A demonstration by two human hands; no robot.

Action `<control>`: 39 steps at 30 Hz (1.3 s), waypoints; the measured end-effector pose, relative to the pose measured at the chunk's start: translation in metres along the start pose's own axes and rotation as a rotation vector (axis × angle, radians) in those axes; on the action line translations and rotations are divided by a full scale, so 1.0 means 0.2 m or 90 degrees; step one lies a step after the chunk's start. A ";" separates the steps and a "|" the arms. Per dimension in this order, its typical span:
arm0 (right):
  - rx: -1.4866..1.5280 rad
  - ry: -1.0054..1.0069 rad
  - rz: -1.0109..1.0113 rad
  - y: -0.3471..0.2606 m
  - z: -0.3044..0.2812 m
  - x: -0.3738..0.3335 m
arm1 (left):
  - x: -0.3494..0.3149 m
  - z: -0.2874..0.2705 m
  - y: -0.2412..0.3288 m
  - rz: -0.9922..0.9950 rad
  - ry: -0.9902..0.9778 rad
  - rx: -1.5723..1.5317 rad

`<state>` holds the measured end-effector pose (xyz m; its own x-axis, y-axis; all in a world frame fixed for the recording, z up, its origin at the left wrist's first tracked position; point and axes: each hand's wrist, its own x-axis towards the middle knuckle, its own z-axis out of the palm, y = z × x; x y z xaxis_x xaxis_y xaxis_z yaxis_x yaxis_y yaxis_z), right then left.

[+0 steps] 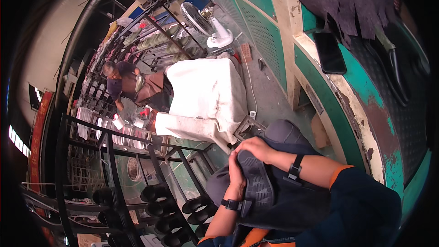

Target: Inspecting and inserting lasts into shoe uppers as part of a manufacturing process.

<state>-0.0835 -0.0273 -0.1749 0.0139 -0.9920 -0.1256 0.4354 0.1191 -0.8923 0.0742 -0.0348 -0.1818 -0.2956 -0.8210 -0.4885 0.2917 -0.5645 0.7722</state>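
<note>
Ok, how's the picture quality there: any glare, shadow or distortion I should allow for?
Head view throughout: tread on the held shoe is legible; the white cloth is bright, partly washed out; edges of the green panel bend strongly; the dark footwear on the rack loses detail.

Noted from my spot: wht cloth (208, 84) draped, mid-rm. Fan (197, 20), wht base, beyond it, nr grn vented panel (260, 41). RHS: phone (329, 52), blk, on ledge (366, 87); frayed rag (343, 0) nr it. Co-worker (125, 80) w/ brn apron (150, 87), LHS of cloth. Red banner (39, 142), far LHS.
</note>
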 end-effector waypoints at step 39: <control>-0.066 -0.060 0.265 0.19 -0.40 0.17 | -0.92 -0.08 0.18 -0.047 -0.154 -0.349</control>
<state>-0.1380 -0.0530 -0.2473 0.2525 -0.8577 -0.4478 0.2822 0.5079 -0.8138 0.1538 0.0946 -0.0713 -0.5129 -0.7713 -0.3769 0.6701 -0.6341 0.3858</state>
